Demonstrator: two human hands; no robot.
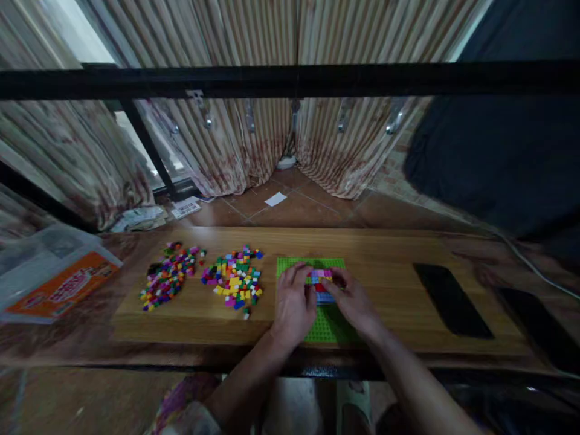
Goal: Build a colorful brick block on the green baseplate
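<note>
A bright green studded baseplate lies on the wooden board, with a small build of toy bricks in pink, blue, red and yellow on its middle. My left hand is closed against the left side of the build, its fingers curled over the far part of the plate. From the right, my right hand grips the bricks with bent fingers, the tips by the red and yellow ones. My fingers hide part of the build, so I cannot tell whether a loose brick is between them.
Left of the plate lie two piles of loose bricks, a nearer mixed pile and a farther one. A clear plastic tub with an orange label stands far left. A black phone-like slab lies on the board's right; another dark slab is beyond it.
</note>
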